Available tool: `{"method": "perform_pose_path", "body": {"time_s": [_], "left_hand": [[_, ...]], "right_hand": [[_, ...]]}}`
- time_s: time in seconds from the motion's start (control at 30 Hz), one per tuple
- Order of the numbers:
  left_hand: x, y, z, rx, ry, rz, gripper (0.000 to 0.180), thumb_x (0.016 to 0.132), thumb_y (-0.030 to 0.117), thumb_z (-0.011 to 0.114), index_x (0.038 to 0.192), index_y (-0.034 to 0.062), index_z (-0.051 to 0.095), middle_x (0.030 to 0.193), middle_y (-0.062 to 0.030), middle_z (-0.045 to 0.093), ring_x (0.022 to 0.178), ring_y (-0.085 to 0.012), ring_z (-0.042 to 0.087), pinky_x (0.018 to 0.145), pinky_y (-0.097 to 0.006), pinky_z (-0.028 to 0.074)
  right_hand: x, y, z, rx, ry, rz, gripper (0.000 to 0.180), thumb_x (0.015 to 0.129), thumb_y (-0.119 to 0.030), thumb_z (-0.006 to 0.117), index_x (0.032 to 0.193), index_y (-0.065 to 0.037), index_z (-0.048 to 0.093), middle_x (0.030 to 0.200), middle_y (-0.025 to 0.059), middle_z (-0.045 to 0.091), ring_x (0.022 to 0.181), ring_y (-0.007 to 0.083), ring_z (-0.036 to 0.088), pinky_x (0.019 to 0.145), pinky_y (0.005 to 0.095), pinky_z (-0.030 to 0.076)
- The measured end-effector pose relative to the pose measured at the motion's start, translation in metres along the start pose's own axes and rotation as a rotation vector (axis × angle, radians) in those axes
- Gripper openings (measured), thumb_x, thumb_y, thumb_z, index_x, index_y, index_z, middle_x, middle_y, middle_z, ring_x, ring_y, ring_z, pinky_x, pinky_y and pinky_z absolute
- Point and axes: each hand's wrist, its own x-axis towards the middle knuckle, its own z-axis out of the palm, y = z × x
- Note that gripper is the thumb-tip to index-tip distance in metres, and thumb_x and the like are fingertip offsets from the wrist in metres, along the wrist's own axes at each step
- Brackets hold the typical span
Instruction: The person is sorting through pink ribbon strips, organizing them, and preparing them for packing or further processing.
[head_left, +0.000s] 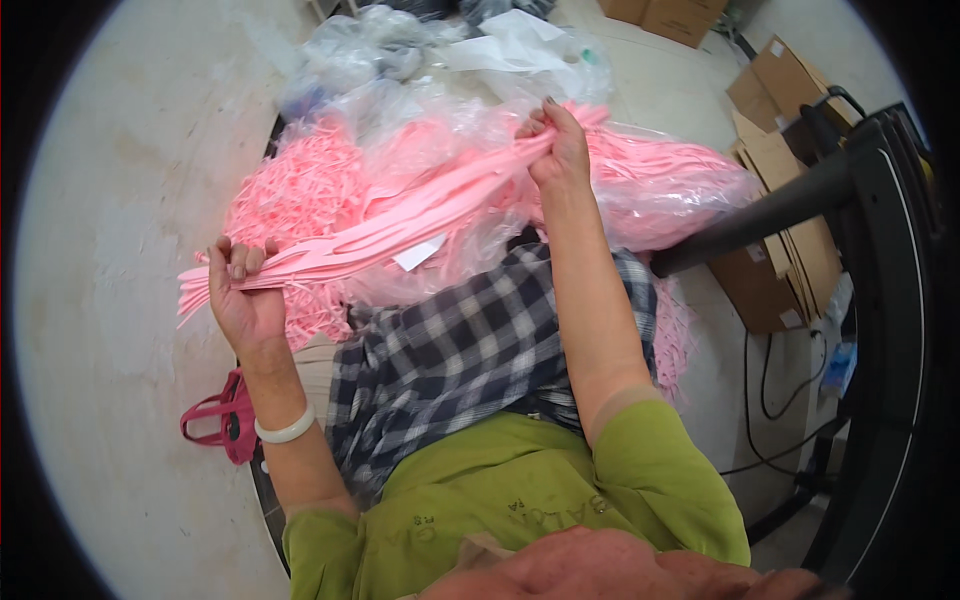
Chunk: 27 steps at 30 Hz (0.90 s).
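A bundle of long pink strips [410,225] is stretched between my two hands above my lap, rising from left to right. My left hand [248,305] is closed around its left end, and loose strip ends stick out past the fingers. Higher up, my right hand [558,150] grips the other end, with short ends showing beyond it. Below the bundle lies a heap of thin pink scraps [300,180]. Transparent plastic bags with more pink strips [670,190] lie beside and behind it. A small white paper piece [420,253] shows under the bundle.
A checked cloth [450,320] covers my lap. Crumpled plastic bags [370,50] lie at the far side. On the right stand cardboard boxes [775,260], a dark metal bar [750,220] and black cables [750,400]. A dark pink bag [235,420] sits at my left.
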Motion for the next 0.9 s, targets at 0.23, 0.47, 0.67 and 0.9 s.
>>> {"method": "perform_pose_path", "body": {"time_s": [0.23, 0.47, 0.67, 0.9], "left_hand": [[0.015, -0.057, 0.028, 0.085, -0.113, -0.339, 0.025, 0.090, 0.030, 0.047, 0.085, 0.0068, 0.055, 0.091, -0.0088, 0.059, 0.096, -0.0245, 0.054, 0.088, -0.044, 0.041], [0.035, -0.161, 0.070, 0.073, -0.193, -0.732, 0.028, 0.091, 0.033, 0.045, 0.085, 0.0072, 0.053, 0.103, -0.0134, 0.057, 0.104, -0.0273, 0.052, 0.085, -0.051, 0.044], [0.021, -0.225, 0.094, 0.062, -0.296, -0.867, 0.028, 0.091, 0.030, 0.044, 0.083, 0.0045, 0.053, 0.094, -0.0159, 0.059, 0.089, -0.0274, 0.058, 0.080, -0.044, 0.050], [-0.006, -0.246, 0.107, 0.370, -0.466, -1.048, 0.030, 0.093, 0.029, 0.039, 0.080, 0.0040, 0.049, 0.088, -0.0127, 0.058, 0.084, -0.0206, 0.058, 0.078, -0.034, 0.050]], "right_hand": [[0.026, -0.113, 0.009, -0.295, -0.100, -0.108, 0.010, 0.077, -0.009, 0.060, 0.079, -0.004, 0.052, 0.062, 0.0033, 0.051, 0.049, 0.0125, 0.047, 0.051, 0.0277, 0.043], [0.039, -0.208, -0.041, -0.459, 0.106, -0.244, 0.014, 0.077, -0.010, 0.062, 0.073, -0.006, 0.049, 0.061, 0.0029, 0.051, 0.048, 0.0120, 0.048, 0.047, 0.0270, 0.043], [0.049, -0.233, -0.123, -0.706, 0.372, -0.185, 0.011, 0.076, -0.007, 0.060, 0.076, -0.001, 0.051, 0.059, 0.0064, 0.051, 0.049, 0.0196, 0.053, 0.050, 0.0323, 0.048], [-0.031, -0.238, -0.182, -0.883, 0.342, -0.082, 0.009, 0.077, -0.007, 0.058, 0.077, 0.000, 0.052, 0.060, 0.0043, 0.050, 0.050, 0.0154, 0.051, 0.047, 0.0286, 0.045]]}}
